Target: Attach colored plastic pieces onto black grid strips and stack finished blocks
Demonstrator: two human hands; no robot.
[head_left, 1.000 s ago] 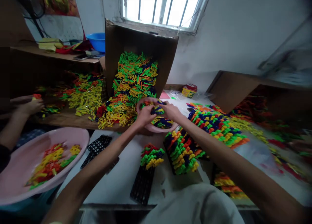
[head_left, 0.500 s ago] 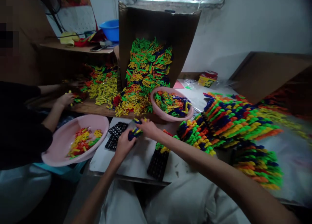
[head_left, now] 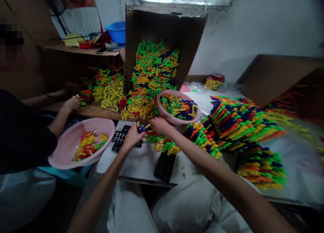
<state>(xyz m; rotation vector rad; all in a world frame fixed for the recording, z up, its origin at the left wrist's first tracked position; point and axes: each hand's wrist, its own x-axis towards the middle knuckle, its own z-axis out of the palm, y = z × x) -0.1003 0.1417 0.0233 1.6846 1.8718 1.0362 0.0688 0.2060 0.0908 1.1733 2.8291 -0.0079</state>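
Observation:
My left hand (head_left: pixel 133 135) is closed around a few small dark blue and yellow plastic pieces (head_left: pixel 144 127) above the white work surface (head_left: pixel 136 165). Close beside it, my right hand (head_left: pixel 160 125) has its fingers pinched at the right end of these pieces; what exactly it grips is hidden. Below my right wrist, a black tray with holes (head_left: pixel 164 167) carries upright yellow, green and red pieces (head_left: pixel 167 147) in its far part, while its near part shows bare holes. Other black trays (head_left: pixel 120 138) lie to the left, partly behind my left hand.
A pink basin (head_left: pixel 162 109) of mixed pieces stands ahead, before a cardboard box (head_left: pixel 167 27) spilling more. Rows of filled pieces (head_left: pixel 245 125) crowd the right. At left, another pink basin (head_left: pixel 60 148) sits near a co-worker's hand (head_left: pixel 72 103).
Both hands have shifted slightly away from me, the right one also rightward. More coloured pieces are visible around the black tray's far end. The co-worker's hand has moved a little to the right.

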